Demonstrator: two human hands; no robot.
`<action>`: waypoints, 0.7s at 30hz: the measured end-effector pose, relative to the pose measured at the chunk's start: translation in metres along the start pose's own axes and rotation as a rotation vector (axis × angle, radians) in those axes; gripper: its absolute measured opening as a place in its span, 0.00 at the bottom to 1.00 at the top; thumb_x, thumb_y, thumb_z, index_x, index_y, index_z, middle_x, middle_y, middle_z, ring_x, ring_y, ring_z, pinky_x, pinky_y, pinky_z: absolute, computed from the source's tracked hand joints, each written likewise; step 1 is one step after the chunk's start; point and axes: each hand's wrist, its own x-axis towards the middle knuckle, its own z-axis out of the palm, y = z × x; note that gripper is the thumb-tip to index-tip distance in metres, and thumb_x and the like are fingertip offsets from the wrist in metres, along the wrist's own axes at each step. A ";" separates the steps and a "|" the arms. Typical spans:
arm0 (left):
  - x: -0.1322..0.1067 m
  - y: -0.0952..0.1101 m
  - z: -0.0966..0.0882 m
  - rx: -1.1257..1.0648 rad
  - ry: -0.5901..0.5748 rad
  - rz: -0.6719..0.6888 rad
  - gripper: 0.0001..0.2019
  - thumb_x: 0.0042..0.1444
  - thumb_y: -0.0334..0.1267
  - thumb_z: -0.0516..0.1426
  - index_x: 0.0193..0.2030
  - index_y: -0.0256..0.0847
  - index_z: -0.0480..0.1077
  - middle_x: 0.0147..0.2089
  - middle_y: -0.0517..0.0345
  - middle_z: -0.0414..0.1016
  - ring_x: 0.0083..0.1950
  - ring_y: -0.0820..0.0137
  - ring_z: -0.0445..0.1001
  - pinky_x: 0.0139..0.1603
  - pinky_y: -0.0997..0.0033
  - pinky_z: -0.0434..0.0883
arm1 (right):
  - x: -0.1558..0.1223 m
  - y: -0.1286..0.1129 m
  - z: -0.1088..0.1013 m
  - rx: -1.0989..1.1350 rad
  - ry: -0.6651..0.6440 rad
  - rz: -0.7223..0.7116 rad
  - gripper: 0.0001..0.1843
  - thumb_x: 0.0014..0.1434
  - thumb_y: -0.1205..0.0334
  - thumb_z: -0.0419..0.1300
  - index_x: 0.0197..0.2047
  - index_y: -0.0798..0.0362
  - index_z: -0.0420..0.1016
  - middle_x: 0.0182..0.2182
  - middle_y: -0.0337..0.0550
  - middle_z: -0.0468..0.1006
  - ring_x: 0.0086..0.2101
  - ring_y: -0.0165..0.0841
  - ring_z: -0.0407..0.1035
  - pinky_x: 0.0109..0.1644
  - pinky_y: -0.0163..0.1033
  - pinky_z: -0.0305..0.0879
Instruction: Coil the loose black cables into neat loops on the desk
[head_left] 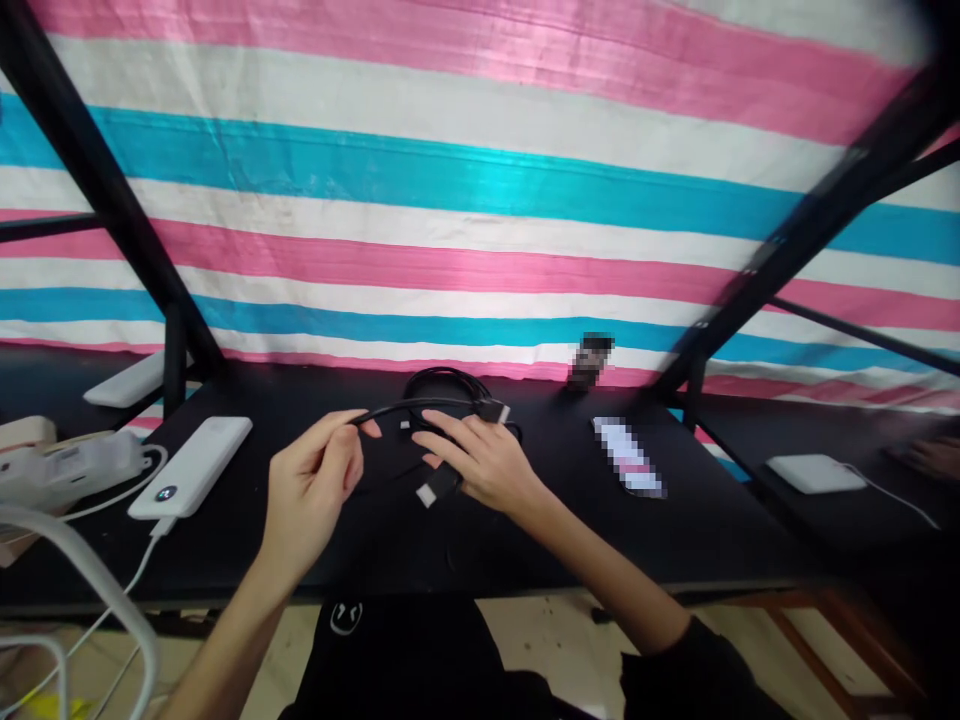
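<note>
A black cable (442, 395) lies in a loose coil on the black table (570, 530), with silver plugs at its ends. My left hand (315, 490) pinches a stretch of the cable between thumb and fingers, just above the tabletop. My right hand (484, 460) rests over the cable with fingers curled around one lead; a silver-tipped plug (429, 493) sticks out below its fingers. A second plug (496, 410) shows above the right hand's knuckles.
A white power bank (191, 465) with a white lead lies at the left, beside a power strip (60, 470). Another white device (814, 473) sits at the right. Black frame bars (97, 170) cross a striped tarp behind. Someone's hand (934, 455) shows at far right.
</note>
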 end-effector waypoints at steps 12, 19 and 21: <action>0.010 -0.003 -0.003 0.120 -0.089 -0.185 0.16 0.60 0.53 0.50 0.36 0.43 0.68 0.22 0.64 0.63 0.23 0.76 0.61 0.25 0.77 0.59 | -0.002 0.007 -0.015 -0.108 0.222 0.354 0.21 0.65 0.64 0.51 0.20 0.53 0.63 0.15 0.35 0.65 0.19 0.24 0.59 0.24 0.34 0.49; -0.016 0.011 0.044 -0.128 -0.479 -0.435 0.22 0.58 0.58 0.48 0.51 0.46 0.60 0.35 0.60 0.71 0.26 0.72 0.69 0.25 0.75 0.67 | 0.019 -0.007 -0.018 -0.100 0.253 0.483 0.15 0.64 0.61 0.52 0.26 0.53 0.69 0.19 0.36 0.69 0.22 0.24 0.62 0.25 0.33 0.50; -0.023 0.011 0.045 -0.164 -0.555 -0.483 0.24 0.55 0.59 0.51 0.51 0.46 0.58 0.34 0.61 0.70 0.18 0.76 0.63 0.18 0.76 0.61 | 0.018 -0.009 -0.019 -0.019 0.233 0.559 0.12 0.64 0.60 0.52 0.30 0.53 0.71 0.21 0.36 0.70 0.22 0.24 0.63 0.25 0.32 0.52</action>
